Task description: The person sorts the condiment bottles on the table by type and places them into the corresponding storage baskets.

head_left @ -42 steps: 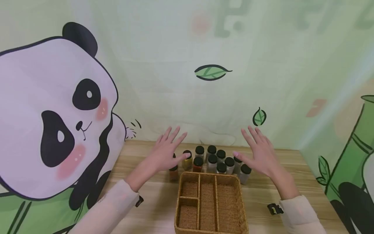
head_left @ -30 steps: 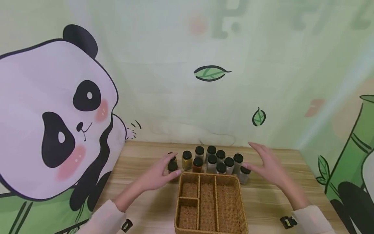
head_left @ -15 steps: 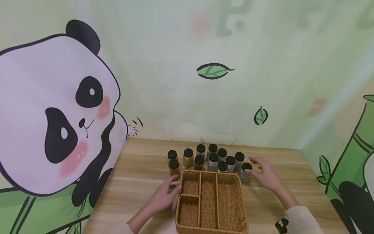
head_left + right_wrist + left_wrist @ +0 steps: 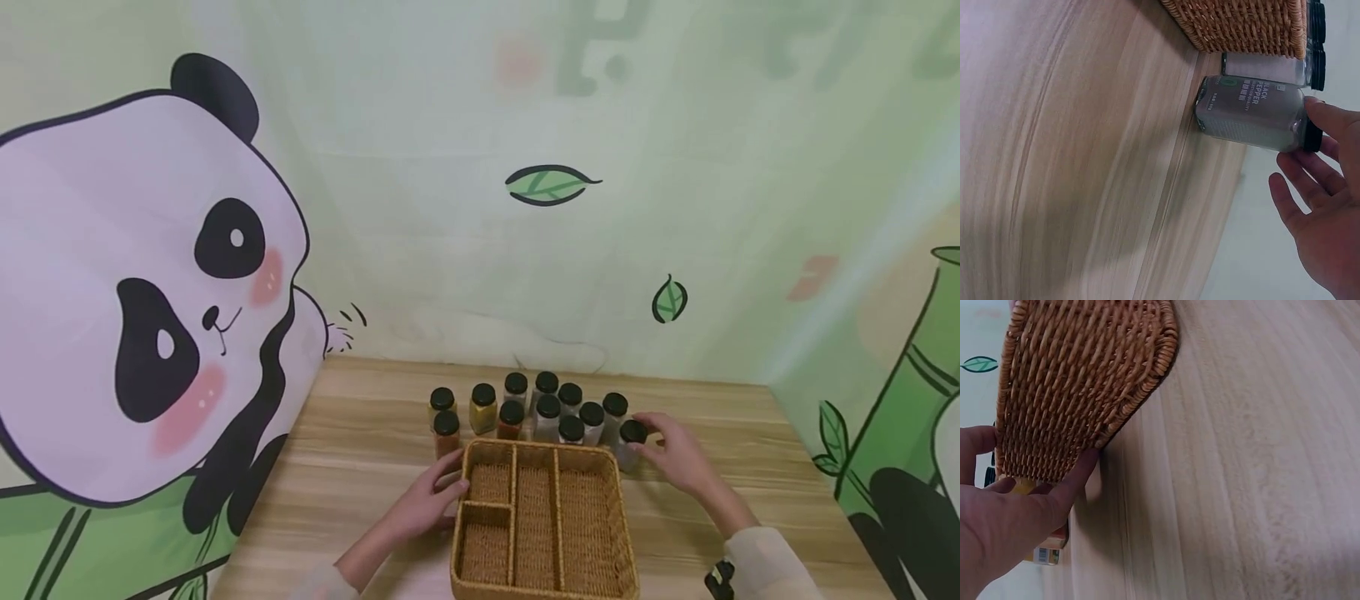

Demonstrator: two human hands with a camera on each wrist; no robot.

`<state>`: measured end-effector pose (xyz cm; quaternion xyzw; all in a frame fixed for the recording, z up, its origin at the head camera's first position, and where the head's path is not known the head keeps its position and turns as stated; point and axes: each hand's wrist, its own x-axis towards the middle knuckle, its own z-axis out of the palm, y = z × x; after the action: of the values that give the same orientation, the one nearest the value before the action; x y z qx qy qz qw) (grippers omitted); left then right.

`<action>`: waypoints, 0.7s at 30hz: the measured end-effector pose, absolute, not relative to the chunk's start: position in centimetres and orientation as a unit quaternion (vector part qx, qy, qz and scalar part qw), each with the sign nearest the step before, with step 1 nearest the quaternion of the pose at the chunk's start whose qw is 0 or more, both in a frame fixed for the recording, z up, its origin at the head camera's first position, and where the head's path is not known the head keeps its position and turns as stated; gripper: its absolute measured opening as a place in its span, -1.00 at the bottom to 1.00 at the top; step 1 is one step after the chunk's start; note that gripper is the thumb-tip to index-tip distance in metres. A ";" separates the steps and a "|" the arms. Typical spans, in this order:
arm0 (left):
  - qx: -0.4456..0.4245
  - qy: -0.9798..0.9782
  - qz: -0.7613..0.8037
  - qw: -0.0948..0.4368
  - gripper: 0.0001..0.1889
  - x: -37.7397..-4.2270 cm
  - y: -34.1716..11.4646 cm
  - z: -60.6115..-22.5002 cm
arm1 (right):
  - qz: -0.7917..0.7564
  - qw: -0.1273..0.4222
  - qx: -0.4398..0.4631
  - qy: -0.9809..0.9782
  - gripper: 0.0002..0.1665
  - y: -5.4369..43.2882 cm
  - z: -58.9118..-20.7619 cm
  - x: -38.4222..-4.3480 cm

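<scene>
My right hand (image 4: 678, 457) pinches the black lid of a clear jar (image 4: 1250, 112) labelled black pepper, with thumb on one side and fingers on the other. The jar stands upright at the right end of a group of spice jars. My left hand (image 4: 422, 504) rests its fingers against the left side of a woven basket (image 4: 534, 521), thumb near the rim. In the left wrist view, those fingers (image 4: 1075, 481) lie along the basket's wall, low near the table. The basket has several compartments and nothing shows inside them.
Several black-lidded jars stand behind the basket, among them a yellow-filled jar (image 4: 483, 410) and a reddish jar (image 4: 447, 442) at the left. The wooden table (image 4: 360, 433) meets a printed cloth backdrop (image 4: 450, 250) behind the jars.
Both hands came down from above the jars. My left hand moved to the basket's left side; my right hand moved to the rightmost jar and took hold of its lid.
</scene>
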<state>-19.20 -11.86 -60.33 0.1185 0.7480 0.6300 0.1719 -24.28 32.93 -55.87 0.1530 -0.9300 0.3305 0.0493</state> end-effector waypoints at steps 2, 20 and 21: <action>0.111 0.740 0.638 0.182 -0.31 -19.3 -11.9 -60.5 | 0.329 0.051 0.157 -0.930 -0.40 32.8 -56.0 -24.3; 0.095 0.714 0.662 0.207 -0.31 -19.8 -11.8 -60.1 | 0.292 0.067 0.175 -0.938 -0.56 33.9 -53.7 -25.1; 0.096 0.716 0.660 0.207 -0.30 -19.7 -11.9 -60.0 | 0.297 0.066 0.177 -0.936 -0.57 34.0 -53.2 -25.1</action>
<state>-19.74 -11.85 -60.04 0.0962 0.7159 0.6597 0.2074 -25.11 33.97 -53.19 0.1772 -0.9359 0.2972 0.0660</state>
